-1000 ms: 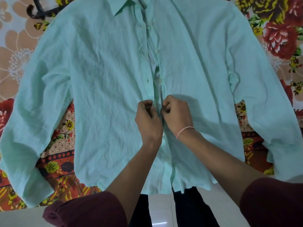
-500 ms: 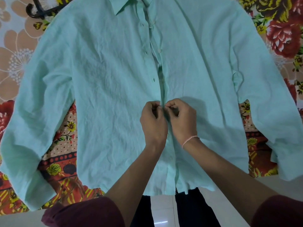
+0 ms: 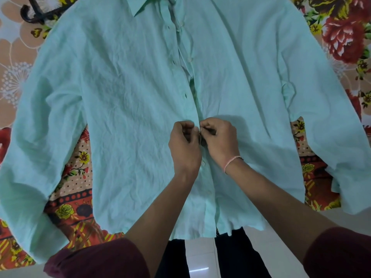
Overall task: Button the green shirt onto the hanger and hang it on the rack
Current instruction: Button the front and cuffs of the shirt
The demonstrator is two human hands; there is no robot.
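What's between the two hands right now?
Head view: the green shirt, its front edge, pinched by the left hand and the right hand.

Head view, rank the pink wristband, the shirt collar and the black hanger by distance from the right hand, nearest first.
1. Pink wristband, on the right hand's own wrist.
2. Shirt collar, top centre, beyond the hand.
3. Black hanger, far top-left corner, on the floral sheet.
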